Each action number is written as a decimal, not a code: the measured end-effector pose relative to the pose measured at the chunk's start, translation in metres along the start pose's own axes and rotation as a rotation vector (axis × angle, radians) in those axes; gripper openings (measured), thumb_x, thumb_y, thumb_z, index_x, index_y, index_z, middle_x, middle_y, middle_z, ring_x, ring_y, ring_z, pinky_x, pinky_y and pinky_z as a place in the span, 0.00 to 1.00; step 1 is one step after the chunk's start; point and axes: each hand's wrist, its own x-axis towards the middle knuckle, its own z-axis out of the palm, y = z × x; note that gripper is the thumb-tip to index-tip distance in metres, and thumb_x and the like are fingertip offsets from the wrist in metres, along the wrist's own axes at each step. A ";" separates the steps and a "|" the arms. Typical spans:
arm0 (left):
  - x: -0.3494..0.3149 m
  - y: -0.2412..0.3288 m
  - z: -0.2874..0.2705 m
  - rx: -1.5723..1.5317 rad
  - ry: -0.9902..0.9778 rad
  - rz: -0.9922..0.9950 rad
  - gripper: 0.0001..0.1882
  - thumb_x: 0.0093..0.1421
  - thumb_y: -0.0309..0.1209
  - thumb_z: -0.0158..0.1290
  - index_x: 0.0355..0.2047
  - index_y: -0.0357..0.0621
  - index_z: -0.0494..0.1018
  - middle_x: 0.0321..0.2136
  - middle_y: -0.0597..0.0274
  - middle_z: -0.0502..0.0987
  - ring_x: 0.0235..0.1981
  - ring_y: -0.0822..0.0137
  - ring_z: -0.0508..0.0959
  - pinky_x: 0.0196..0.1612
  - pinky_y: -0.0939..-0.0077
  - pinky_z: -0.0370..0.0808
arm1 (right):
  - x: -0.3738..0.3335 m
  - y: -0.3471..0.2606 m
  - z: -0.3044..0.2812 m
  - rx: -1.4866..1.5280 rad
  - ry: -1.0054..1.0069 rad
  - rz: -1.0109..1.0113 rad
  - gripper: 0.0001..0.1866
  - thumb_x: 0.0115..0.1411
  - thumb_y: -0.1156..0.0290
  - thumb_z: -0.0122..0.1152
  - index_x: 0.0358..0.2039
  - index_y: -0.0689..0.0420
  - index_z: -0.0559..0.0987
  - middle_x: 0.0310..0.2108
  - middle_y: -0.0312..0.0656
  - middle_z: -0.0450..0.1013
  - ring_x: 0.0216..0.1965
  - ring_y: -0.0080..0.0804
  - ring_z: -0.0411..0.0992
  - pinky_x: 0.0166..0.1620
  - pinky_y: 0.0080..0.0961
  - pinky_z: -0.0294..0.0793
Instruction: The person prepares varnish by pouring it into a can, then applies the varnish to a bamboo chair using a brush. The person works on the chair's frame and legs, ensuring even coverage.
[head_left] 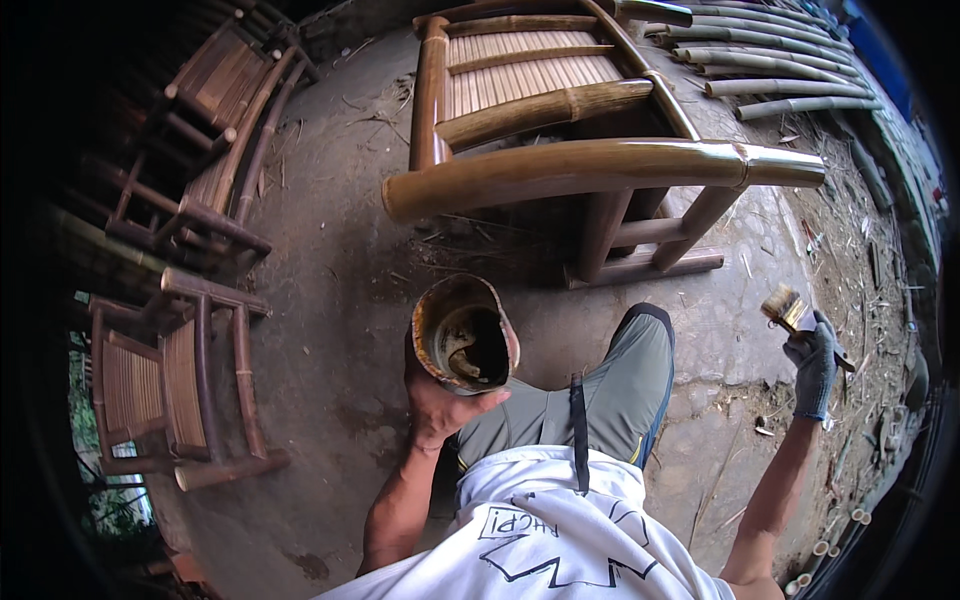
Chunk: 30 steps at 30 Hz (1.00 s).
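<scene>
My bare left hand is wrapped round a stained, open-topped pot above my lap. Dark liquid lies at its bottom. Out to the right, my right hand, in a grey glove, grips a flat paintbrush with pale bristles pointing up and left. The brush is apart from everything else. In front of me stands a bamboo chair with a glossy brown surface and a slatted panel. Neither hand touches it.
Two more bamboo chairs stand on the left. Loose bamboo poles lie at the far right. Bits of bamboo litter the concrete floor, mostly along the right side. Cut pole ends show at the lower right.
</scene>
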 end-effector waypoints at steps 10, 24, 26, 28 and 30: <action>-0.027 -0.027 0.030 0.233 0.058 0.170 0.64 0.35 0.49 0.76 0.64 0.31 0.52 0.56 0.44 0.66 0.57 0.48 0.69 0.61 0.56 0.66 | -0.130 -0.115 0.299 -0.288 -0.847 -0.237 0.18 0.56 0.70 0.68 0.45 0.65 0.78 0.43 0.44 0.77 0.42 0.34 0.77 0.47 0.29 0.77; -0.038 -0.026 0.036 0.176 0.094 0.137 0.65 0.34 0.48 0.76 0.65 0.32 0.51 0.59 0.42 0.62 0.61 0.44 0.64 0.64 0.52 0.62 | -0.173 -0.056 0.369 -0.967 -0.981 -0.527 0.13 0.52 0.64 0.70 0.37 0.53 0.80 0.28 0.45 0.78 0.30 0.43 0.80 0.35 0.32 0.79; -0.039 -0.028 0.036 0.194 0.091 0.140 0.66 0.35 0.51 0.76 0.65 0.33 0.50 0.61 0.42 0.61 0.62 0.44 0.63 0.65 0.52 0.61 | -0.173 -0.050 0.369 -0.951 -0.971 -0.536 0.13 0.53 0.63 0.70 0.37 0.52 0.80 0.28 0.45 0.78 0.31 0.44 0.80 0.35 0.33 0.79; -0.038 -0.029 0.036 0.200 0.091 0.152 0.66 0.35 0.52 0.75 0.66 0.33 0.50 0.61 0.42 0.61 0.62 0.44 0.63 0.65 0.52 0.60 | -0.172 -0.048 0.368 -0.943 -0.960 -0.533 0.13 0.52 0.63 0.70 0.37 0.52 0.80 0.28 0.45 0.78 0.31 0.43 0.80 0.35 0.32 0.79; -0.038 -0.030 0.038 0.202 0.091 0.159 0.66 0.36 0.53 0.75 0.66 0.33 0.50 0.61 0.42 0.61 0.62 0.44 0.63 0.65 0.52 0.60 | -0.173 -0.048 0.369 -1.001 -0.959 -0.549 0.13 0.52 0.63 0.70 0.37 0.53 0.80 0.28 0.45 0.78 0.31 0.43 0.80 0.35 0.33 0.79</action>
